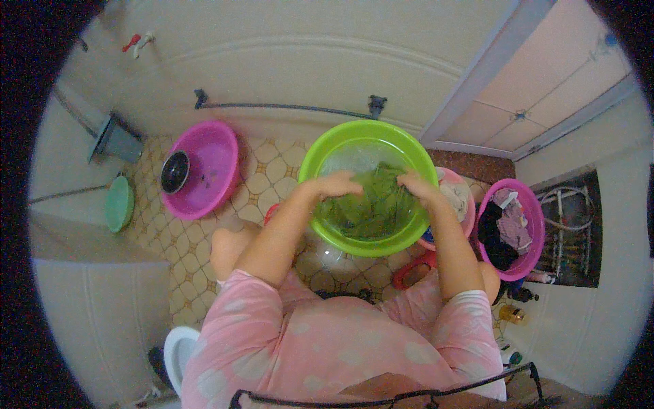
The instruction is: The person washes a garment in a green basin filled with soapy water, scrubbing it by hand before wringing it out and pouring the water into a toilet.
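Observation:
A lime-green plastic basin (368, 249) stands before me on the tiled floor. In it lies a wet green cloth (378, 204), bunched up, in water (352, 156) that looks sudsy. My left hand (340, 185) reaches over the basin's left side onto the cloth; it is blurred, and its grip is unclear. At the right side of the basin, my right hand (416, 185) has its fingers closed on a fold of the same cloth. Both forearms cross the near rim.
Right of the basin, a pink tub (462, 179) holds pale laundry, beside a magenta basin (536, 255) of dark and pink clothes. To the left stands another magenta basin (225, 168) with a dark bowl (175, 173). A metal bar (286, 107) runs along the wall.

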Motion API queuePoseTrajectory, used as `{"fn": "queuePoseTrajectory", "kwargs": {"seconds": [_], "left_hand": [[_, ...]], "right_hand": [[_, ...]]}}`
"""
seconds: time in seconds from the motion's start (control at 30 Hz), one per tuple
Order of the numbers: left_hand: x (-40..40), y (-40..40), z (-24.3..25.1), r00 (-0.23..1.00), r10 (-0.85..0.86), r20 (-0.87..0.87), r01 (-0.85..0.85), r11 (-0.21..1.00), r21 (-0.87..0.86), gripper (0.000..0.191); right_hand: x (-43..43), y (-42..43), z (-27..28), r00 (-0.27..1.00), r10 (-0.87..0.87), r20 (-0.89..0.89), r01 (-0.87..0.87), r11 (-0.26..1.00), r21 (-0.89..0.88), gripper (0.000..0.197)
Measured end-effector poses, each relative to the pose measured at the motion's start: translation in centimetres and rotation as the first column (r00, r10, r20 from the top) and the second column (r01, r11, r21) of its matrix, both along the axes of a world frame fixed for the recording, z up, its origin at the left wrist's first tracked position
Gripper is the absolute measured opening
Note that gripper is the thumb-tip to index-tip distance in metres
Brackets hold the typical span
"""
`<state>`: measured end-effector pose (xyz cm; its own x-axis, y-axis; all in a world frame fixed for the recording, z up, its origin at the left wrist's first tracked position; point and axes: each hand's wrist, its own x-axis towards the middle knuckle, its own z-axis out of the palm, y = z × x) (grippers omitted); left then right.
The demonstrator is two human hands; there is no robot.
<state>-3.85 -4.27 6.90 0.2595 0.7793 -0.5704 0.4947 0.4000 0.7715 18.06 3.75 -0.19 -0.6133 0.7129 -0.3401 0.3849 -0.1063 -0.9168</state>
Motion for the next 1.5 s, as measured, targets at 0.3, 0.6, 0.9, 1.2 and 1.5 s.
{"fn": "queuePoseTrajectory", "kwargs": {"seconds": [0.3, 0.6, 0.9, 1.2, 1.5], "left_hand": [[1.6, 2.5, -7.5, 0.909, 0.406, 0.094, -0.413, 0.852, 0.322, 0.048], [2.9, 4.4, -14.3, 0.652, 0.643, 0.402, -0.688, 0.724, -0.041, 0.045], [2.7, 4.4, -12.6, 0.432, 0.682, 0.590, -0.569, 0.713, -0.409, 0.064], [6.1, -0.5, -3.4, 0.406, 0.659, 0.633, -0.540, 0.732, -0.415, 0.044], [4.1, 3.6, -10.5, 0.446, 0.755, 0.481, -0.748, 0.609, -0.263, 0.035]], "right_hand": [[-3.0, -1.0, -2.1, 0.932, -0.204, 0.301, -0.004, 0.822, 0.570, 0.059], [-4.8, -0.1, -5.3, 0.894, -0.214, 0.394, 0.092, 0.948, 0.305, 0.045], [-7.2, -6.5, 1.6, 0.954, -0.261, -0.150, 0.299, 0.760, 0.577, 0.025], [-5.9, -6.0, 1.4, 0.977, -0.177, 0.119, 0.004, 0.571, 0.821, 0.021], [-4.5, -1.8, -1.3, 0.913, -0.347, 0.214, 0.212, 0.852, 0.478, 0.038]]}}
